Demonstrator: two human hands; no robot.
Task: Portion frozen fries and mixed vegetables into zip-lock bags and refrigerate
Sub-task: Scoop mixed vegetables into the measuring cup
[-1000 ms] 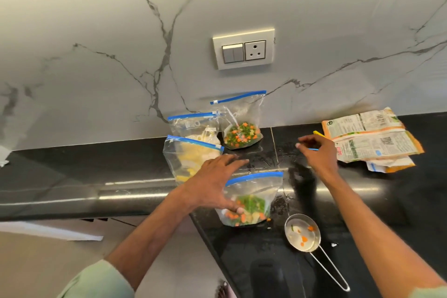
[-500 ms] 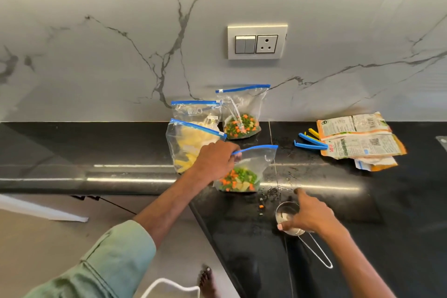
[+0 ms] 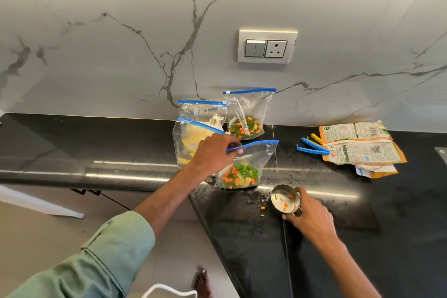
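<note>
Mixed vegetables, green peas, orange carrot dice and pale pieces, fill the bottom of a clear zip-lock bag with a blue seal strip. It stands upright on the black polished stone counter, close to the front corner.

Nearest the camera, a pale green sleeve covers the left forearm, and a bare foot shows on the floor below. On the counter the right hand curls round a small round steel cup, which is tilted and has a few carrot bits inside. Just left of the cup, loose vegetable bits lie on the wet stone between cup and bag.

The left hand pinches the left end of the bag's blue strip. Right behind that hand, two clear blue-strip bags of yellow fries stand one before the other, crowding the left side. Further back, a second zip-lock bag of vegetables stands against the white grey-veined marble wall.

Well to the right, blue and yellow plastic sealing clips lie beside flattened orange and white food packets. Higher on the wall sits a white switch and socket plate.
</note>
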